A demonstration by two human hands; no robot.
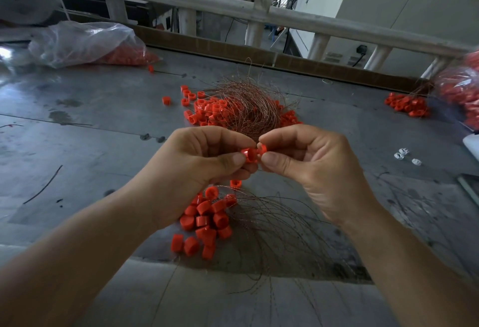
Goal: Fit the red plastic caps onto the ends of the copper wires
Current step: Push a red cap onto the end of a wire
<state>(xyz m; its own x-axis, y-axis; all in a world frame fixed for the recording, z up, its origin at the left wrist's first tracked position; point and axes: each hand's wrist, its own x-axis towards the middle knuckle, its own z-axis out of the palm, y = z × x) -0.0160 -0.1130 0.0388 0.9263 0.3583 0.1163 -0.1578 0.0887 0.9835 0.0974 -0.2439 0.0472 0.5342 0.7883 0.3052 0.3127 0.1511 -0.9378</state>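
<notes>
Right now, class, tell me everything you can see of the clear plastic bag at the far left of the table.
The clear plastic bag is thin, crumpled and glossy. It lies slumped on its side on the grey table. Red caps fill its right-hand end, and the rest looks loose and mostly empty.

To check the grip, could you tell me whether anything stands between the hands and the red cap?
Nothing visible does: the left hand and right hand both pinch the red cap directly.
</notes>
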